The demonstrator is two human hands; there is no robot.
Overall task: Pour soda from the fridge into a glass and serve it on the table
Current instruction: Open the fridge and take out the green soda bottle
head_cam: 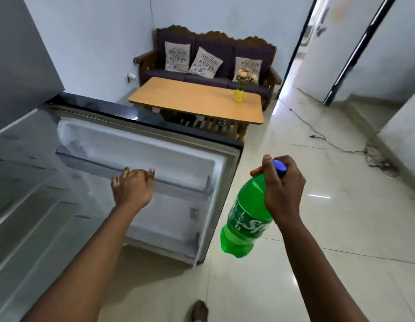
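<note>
Nearest the lens, a bare foot stands on the glossy cream floor tiles; two bare forearms reach forward above it. Right hand grips a green plastic soda bottle with a blue screw cap at the neck; fingers and thumb are curled round the neck just below the cap, the cap protruding past the knuckles; the bottle hangs tilted, base toward the camera, clear of the floor and just right of the fridge door. Label on the bottle is green with white lettering; the letters "Sp" are readable, the remainder is turned away; smaller print beside it is too blurred to read. Left hand rests on the rail of the upper shelf of the open grey fridge door with white inner lining; fingers are bent over the rail edge, holding it.

Beyond the door stands a low wooden table with a light orange top; a yellow vase of flowers sits near its right end. Behind the table is a dark wooden sofa with purple upholstery carrying three pale cushions printed with script; only "next to you" can be partly made out. Black cable trails across the floor at right.
</note>
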